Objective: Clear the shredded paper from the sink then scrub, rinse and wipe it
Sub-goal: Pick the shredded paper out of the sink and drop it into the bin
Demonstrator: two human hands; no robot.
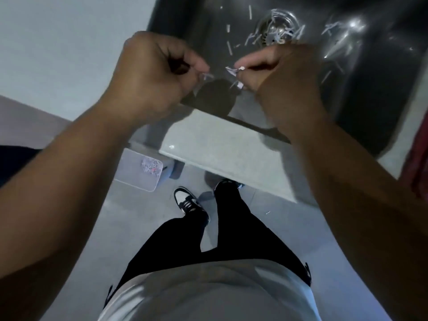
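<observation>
A dark steel sink fills the upper right, with white shredded paper strips scattered around and over its round drain. My right hand hovers over the sink's near side and pinches a small bunch of paper shreds in curled fingers. My left hand is beside it, fingers curled, with a faint blurred shred at its fingertips; whether it grips that shred is unclear.
A pale counter edge runs in front of the sink. On the floor to the left stands a white bin holding shredded paper. A red cloth lies at the right edge. My legs and shoes are below.
</observation>
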